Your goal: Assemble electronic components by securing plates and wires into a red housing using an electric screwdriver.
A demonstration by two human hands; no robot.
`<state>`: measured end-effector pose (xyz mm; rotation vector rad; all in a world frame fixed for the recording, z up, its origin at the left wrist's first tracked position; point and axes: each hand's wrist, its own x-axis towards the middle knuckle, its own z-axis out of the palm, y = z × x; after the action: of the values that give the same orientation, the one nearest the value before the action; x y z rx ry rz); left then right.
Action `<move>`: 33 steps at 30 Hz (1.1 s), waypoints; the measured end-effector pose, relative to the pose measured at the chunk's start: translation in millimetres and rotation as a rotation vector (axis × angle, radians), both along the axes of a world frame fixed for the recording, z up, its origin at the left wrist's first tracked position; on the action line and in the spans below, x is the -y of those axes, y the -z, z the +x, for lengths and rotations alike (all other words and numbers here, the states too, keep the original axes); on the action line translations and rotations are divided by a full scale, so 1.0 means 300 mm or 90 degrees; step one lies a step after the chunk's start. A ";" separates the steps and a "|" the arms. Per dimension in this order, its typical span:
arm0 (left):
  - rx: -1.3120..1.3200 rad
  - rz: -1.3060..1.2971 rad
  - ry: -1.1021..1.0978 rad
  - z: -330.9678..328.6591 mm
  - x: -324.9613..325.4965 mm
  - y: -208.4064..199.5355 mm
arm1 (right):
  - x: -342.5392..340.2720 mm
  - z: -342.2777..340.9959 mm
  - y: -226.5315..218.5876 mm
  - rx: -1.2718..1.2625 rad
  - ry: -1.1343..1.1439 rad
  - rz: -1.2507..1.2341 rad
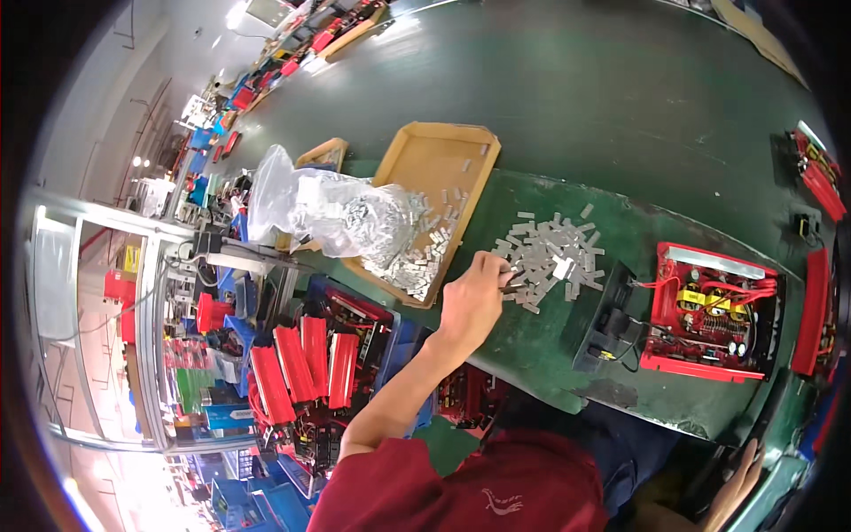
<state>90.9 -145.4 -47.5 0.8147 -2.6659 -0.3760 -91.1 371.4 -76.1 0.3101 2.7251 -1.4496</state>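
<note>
My left hand [474, 300] reaches over the green bench with its fingers pinched at the near left side of a loose pile of small silvery metal pieces [554, 253]. Something small and dark shows at the fingertips, too small to name. At the lower right, my right hand [737, 486] is partly in view beside the bench's right end, its fingers stretched out and holding nothing that I can see. Right of the pile lies an open red-cased electronic unit [709, 306] with wires and yellow components. A black end panel [607, 319] stands beside it, joined by wires.
A shallow cardboard tray [443, 137] holds more metal pieces and a clear plastic bag [355, 217]. Red-cased units [301, 368] fill a bin at the left. More red units [814, 310] line the far right. A metal frame [155, 328] stands at the left.
</note>
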 end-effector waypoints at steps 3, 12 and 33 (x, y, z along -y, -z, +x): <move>0.004 0.005 0.025 0.013 0.006 0.002 | 0.147 -0.071 -0.108 -0.201 -0.135 0.251; -0.164 0.173 0.004 -0.054 -0.094 -0.141 | 0.726 0.096 -0.253 -0.335 -0.607 -0.074; -0.315 0.523 -0.198 -0.013 -0.062 -0.060 | 1.292 -0.016 -0.177 -0.471 -0.725 -0.129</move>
<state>86.9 -126.9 -29.6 1.1369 -1.8455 -1.4181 -95.7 -16.3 -23.1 -1.7478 2.2244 -1.4967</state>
